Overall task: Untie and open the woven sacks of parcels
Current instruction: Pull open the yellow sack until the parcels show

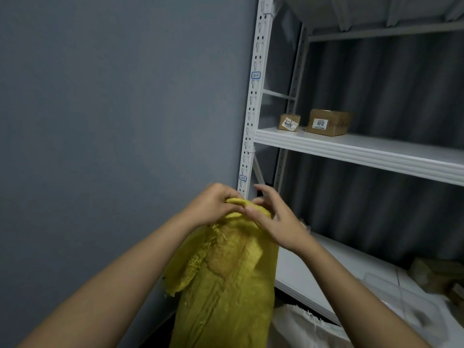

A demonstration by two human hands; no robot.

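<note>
A yellow woven sack (226, 277) stands upright in front of me, its neck gathered and knotted at the top, with frayed edges hanging down its left side. My left hand (213, 204) grips the knotted top from the left, fingers curled over the fabric. My right hand (276, 222) pinches the same knot from the right with thumb and forefinger, the other fingers spread above it. The sack's contents are hidden.
A white metal shelf rack (351, 149) stands at the right against a grey wall. Two cardboard parcels (327, 121) with labels sit on its middle shelf. A white woven sack (306, 327) lies below right of the yellow one, and brown parcels (437, 275) rest on the lower shelf.
</note>
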